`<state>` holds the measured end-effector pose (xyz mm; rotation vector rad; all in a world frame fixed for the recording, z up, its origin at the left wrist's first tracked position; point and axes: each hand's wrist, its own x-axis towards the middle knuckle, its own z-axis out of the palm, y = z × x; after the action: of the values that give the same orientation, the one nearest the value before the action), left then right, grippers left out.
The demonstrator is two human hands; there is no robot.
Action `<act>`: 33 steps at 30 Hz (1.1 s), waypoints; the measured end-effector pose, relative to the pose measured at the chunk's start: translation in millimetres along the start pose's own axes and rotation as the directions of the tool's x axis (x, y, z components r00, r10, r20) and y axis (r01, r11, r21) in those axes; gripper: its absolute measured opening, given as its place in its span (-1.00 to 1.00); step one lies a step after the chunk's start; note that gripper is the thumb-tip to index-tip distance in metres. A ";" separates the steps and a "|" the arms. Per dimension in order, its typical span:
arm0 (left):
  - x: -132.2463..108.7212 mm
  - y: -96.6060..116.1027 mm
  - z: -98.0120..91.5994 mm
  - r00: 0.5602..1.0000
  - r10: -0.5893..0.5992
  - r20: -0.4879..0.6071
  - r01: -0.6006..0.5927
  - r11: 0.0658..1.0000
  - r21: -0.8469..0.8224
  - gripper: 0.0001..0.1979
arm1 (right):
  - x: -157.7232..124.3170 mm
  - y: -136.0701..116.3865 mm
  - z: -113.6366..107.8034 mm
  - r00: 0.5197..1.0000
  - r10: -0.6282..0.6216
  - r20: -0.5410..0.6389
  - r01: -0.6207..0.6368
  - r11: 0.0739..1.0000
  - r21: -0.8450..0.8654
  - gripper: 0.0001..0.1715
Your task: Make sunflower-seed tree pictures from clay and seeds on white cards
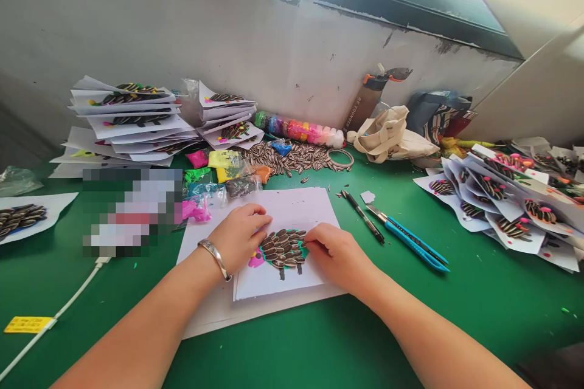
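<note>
A white card (274,279) lies on a larger white sheet (296,203) on the green table (479,304). On the card is a picture made of sunflower seeds (281,247) pressed into green and pink clay. My left hand (239,236), a silver bangle on its wrist, rests on the card's left side with curled fingers touching the seeds. My right hand (335,249) pinches at the right edge of the seed patch; what its fingertips hold is too small to make out.
Stacks of finished seed cards stand at back left (132,118) and at right (506,206). Loose sunflower seeds (292,158), clay bags (214,179), a row of clay tubs (301,129), a pen (362,216), a blue utility knife (410,237), a cloth bag (392,137) and a white cable (55,316) surround the sheet.
</note>
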<state>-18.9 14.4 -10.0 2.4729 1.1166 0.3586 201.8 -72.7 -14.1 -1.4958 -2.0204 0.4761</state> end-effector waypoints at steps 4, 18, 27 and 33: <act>0.5 -1.3 0.9 1.000 0.000 -0.012 0.000 1.000 -0.012 -0.69 | 0.5 -1.1 4.8 0.999 -0.034 -0.022 0.033 0.999 -0.020 -0.79; 0.2 -1.5 0.2 1.000 0.007 -0.023 -0.007 1.000 -0.013 -0.70 | -1.6 4.3 -8.9 0.991 0.110 0.076 -0.108 0.993 -0.038 -0.82; 0.2 -0.6 0.6 1.000 -0.008 0.001 0.008 1.000 0.015 -0.67 | -0.6 4.2 -1.4 0.992 0.091 0.088 -0.078 0.988 -0.133 -0.82; 1.2 0.7 -1.4 1.000 0.000 0.018 -0.001 0.999 0.033 -0.65 | 0.5 3.8 1.5 0.995 0.071 0.066 -0.060 0.986 -0.153 -0.83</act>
<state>-18.2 15.3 -8.4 2.5004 1.1237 0.3199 203.6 -71.0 -17.3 -1.6612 -2.1081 0.4162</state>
